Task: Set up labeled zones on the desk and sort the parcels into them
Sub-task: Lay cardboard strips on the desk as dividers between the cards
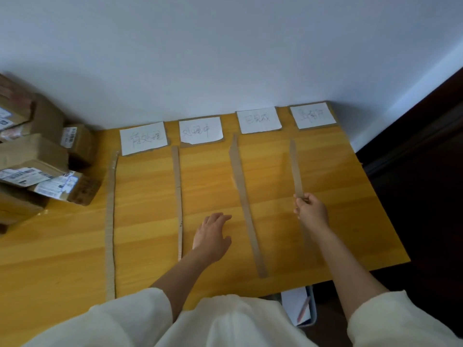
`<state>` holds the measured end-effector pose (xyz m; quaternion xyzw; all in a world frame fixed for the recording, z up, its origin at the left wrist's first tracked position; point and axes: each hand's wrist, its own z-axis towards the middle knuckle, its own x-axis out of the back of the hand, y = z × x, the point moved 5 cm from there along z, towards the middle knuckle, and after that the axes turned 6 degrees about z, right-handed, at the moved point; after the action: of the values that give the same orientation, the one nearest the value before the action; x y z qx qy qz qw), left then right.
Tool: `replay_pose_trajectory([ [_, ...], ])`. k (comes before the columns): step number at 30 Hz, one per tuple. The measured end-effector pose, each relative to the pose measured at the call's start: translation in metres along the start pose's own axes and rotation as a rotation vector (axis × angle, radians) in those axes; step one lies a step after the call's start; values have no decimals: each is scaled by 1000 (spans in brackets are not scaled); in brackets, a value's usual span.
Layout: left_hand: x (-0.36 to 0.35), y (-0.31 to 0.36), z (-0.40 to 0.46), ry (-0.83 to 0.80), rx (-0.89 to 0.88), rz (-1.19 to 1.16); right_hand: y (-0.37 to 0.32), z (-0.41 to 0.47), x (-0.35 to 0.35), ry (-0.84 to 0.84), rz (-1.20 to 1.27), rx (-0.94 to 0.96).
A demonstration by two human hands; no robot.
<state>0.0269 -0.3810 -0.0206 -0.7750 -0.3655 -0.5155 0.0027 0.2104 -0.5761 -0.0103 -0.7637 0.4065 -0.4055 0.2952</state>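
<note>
My hands laying cardboard dividers on a wooden worktop [325,186] under four paper labels.

My right hand [312,211] pinches the near end of the rightmost cardboard strip [296,169], fingers curled round it. My left hand [213,236] rests flat on the wood, fingers relaxed, holding nothing. Three other strips [244,204] lie lengthwise. Handwritten labels [143,138] line the wall edge. The parcels [35,156] sit stacked at far left, outside the strips.
</note>
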Motion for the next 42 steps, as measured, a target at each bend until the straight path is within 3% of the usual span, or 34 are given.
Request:
replay_pose_trajectory([
  [13, -37, 53, 16, -132, 43, 141, 45, 52, 42, -84, -130, -179],
  [19, -41, 50, 17, -129, 168, 194, 49, 59, 52, 69, -484, -6],
  [42, -34, 38, 20, -225, 180, 173, 24, 85, 33, 56, -574, 54],
])
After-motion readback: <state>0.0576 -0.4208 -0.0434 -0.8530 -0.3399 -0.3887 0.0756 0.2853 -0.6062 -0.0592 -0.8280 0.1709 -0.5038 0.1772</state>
